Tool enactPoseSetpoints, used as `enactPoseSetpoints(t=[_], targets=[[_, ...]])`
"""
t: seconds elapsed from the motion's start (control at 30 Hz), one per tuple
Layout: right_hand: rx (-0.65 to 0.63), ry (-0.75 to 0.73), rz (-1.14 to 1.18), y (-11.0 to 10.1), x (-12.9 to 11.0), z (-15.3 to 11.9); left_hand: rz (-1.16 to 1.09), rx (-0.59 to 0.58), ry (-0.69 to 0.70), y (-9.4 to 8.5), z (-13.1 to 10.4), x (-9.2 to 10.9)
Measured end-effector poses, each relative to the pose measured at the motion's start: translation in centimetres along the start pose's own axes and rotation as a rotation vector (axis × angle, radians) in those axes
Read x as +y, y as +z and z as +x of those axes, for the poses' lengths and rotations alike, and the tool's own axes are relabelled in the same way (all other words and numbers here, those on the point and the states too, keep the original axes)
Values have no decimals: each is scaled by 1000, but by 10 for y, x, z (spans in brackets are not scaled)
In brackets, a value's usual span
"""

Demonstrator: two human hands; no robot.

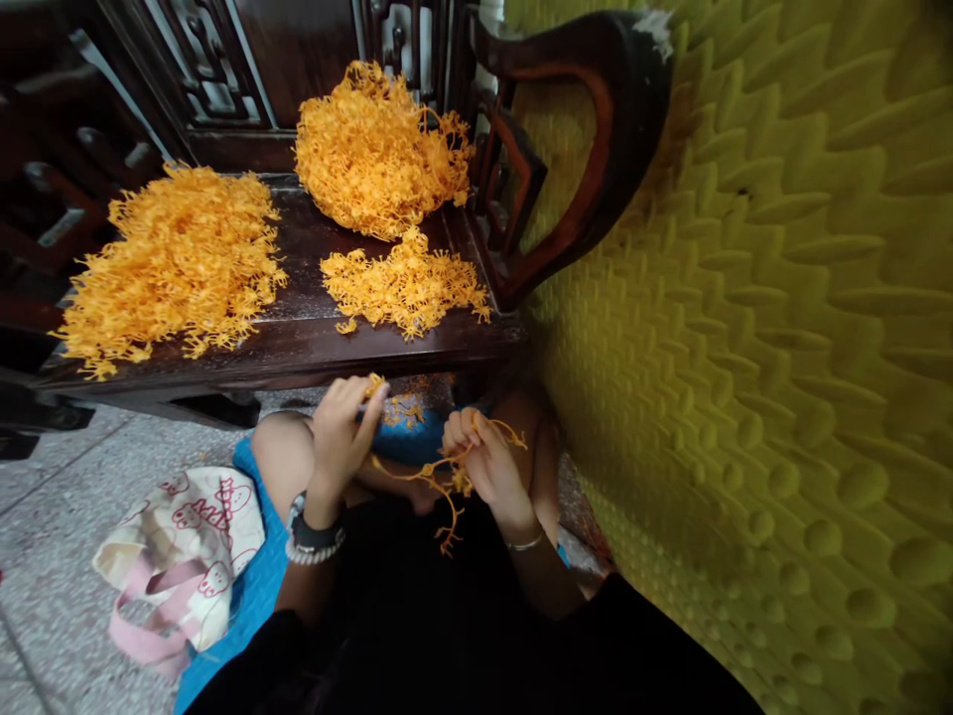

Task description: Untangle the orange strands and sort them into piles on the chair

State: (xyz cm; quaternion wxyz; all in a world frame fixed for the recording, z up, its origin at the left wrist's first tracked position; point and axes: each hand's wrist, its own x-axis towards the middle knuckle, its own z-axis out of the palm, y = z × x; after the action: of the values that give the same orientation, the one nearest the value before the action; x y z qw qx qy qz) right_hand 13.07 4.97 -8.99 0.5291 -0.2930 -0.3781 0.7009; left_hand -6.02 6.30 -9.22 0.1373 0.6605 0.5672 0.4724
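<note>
My left hand [343, 429] is closed, with small orange plastic pieces [374, 383] pinched between thumb and fingers. To its right, my right hand [487, 459] is closed around a thin orange branching plastic strand [417, 474], whose ends dangle below and stick out past the fingers. In front, on a dark wooden bench [298, 343], lie three heaps of the same orange plastic: a wide left heap [179, 263], a tall rounded back heap [379, 149], and a smaller, lower front heap [406, 283]. Loose orange bits [406, 407] lie beyond my hands, below the bench edge.
A curved wooden armrest [596, 129] rises at the bench's right end. Close on the right stands a yellow-green embossed wall [745, 377]. A white cloth bag [201, 536] with pink handles lies left, beside a blue mat [257, 576] on the speckled floor [52, 556].
</note>
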Motion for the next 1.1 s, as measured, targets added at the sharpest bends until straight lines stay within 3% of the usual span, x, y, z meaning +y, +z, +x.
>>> enactPoseSetpoints(t=[0.13, 0.33, 0.5, 0.67, 0.73, 0.87, 1.0, 1.1], targets=[[52, -27, -44, 0, -2, 4, 309, 141, 71, -13, 34, -11], [90, -40, -62, 4, -8, 3, 466, 79, -22, -14, 69, -32], [138, 4, -108, 4, -9, 1, 401, 12, -34, -10, 79, -47], [205, 48, -49, 3, -9, 3, 154, 141, 96, -15, 67, -21], [221, 69, -28, 4, -9, 5, -61, 54, 197, -15, 51, -4], [205, 93, -47, 8, -8, 6, -356, -274, 285, -1, 12, 22], [213, 29, -52, 8, -10, 7, -291, -477, 72, 24, -17, 18], [315, -57, -42, 0, -15, 10, -337, -550, -80, 34, -28, 6]])
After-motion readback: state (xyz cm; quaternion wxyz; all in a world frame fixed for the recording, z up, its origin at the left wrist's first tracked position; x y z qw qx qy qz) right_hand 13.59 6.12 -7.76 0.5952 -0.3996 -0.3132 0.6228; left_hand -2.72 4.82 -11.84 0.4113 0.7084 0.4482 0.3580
